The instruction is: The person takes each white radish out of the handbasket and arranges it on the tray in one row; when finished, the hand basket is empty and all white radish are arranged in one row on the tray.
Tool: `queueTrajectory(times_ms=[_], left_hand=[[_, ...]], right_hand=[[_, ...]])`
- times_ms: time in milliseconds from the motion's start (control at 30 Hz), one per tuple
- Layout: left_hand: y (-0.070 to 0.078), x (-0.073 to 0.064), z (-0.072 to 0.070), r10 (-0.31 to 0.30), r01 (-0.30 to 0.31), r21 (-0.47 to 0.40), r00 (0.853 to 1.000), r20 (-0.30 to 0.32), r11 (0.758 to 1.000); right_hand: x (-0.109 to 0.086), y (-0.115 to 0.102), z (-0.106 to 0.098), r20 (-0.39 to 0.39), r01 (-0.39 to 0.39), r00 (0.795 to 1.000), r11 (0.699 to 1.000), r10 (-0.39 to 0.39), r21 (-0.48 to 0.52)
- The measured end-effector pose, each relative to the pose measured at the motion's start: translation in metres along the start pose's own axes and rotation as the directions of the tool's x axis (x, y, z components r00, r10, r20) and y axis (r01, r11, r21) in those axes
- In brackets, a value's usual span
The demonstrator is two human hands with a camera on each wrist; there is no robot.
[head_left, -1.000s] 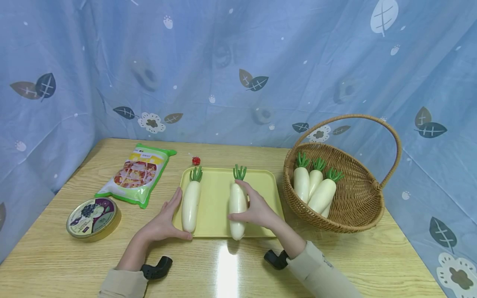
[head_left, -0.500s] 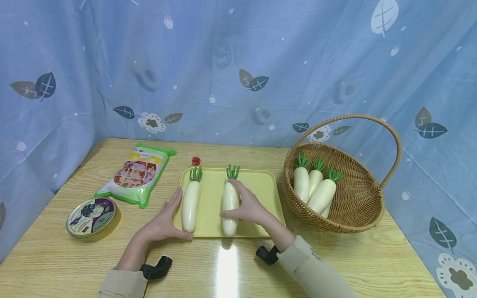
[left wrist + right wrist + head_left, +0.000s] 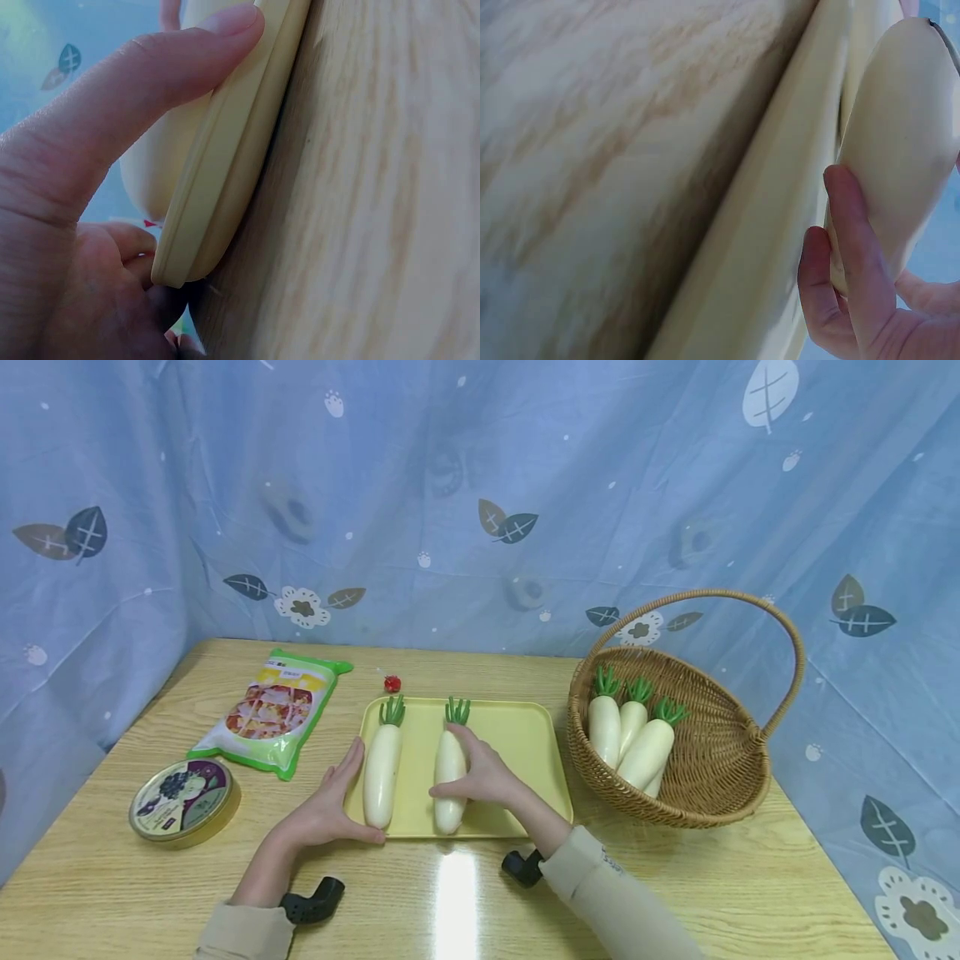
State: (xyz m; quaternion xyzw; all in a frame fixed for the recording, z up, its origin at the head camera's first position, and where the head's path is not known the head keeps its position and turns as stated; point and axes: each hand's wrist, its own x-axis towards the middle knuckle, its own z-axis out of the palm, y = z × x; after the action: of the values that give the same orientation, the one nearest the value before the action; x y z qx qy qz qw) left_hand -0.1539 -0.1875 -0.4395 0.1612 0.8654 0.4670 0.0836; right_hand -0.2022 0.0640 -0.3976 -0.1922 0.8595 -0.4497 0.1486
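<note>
A white radish (image 3: pixel 449 768) with green stalks is gripped by my right hand (image 3: pixel 489 774) over the middle of the yellow tray (image 3: pixel 521 752). In the right wrist view, fingers curl round the white radish (image 3: pixel 904 135), whose tip shows. My left hand (image 3: pixel 324 812) holds the tray's near left corner. The thumb (image 3: pixel 180 67) lies over the tray rim (image 3: pixel 217 176) in the left wrist view, while the other fingers are partly hidden at its side. Another white radish (image 3: pixel 383 777) lies lengthwise along the tray's left side, close to my left hand.
A wicker basket (image 3: pixel 705 727) with a tall handle stands right of the tray, holding several white radishes (image 3: pixel 648 753). To the left lie a green-edged food packet (image 3: pixel 273 710) and a round tin (image 3: pixel 183 802). Behind the tray sits a small red item (image 3: pixel 392 683).
My right hand has carried its white radish leftward over the tray, closer to the other radish. The left hand has stayed at the tray's corner.
</note>
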Motion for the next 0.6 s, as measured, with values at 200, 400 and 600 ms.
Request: queueTrajectory(times_ms=[200, 400, 600], left_hand=[[0.000, 0.000, 0.000, -0.001, 0.001, 0.001, 1.000, 0.002, 1.000], [0.000, 0.000, 0.000, -0.001, 0.001, 0.005, 1.000, 0.003, 1.000], [-0.001, 0.000, 0.000, -0.007, 0.007, -0.005, 1.000, 0.001, 1.000]], right_hand=[[0.007, -0.002, 0.009, -0.025, -0.026, 0.999, 0.998, 0.024, -0.061], [0.011, -0.006, 0.017, -0.027, -0.030, 0.999, 0.997, 0.028, -0.074], [0.015, -0.010, 0.022, 0.008, -0.037, 0.999, 0.994, 0.038, -0.106]])
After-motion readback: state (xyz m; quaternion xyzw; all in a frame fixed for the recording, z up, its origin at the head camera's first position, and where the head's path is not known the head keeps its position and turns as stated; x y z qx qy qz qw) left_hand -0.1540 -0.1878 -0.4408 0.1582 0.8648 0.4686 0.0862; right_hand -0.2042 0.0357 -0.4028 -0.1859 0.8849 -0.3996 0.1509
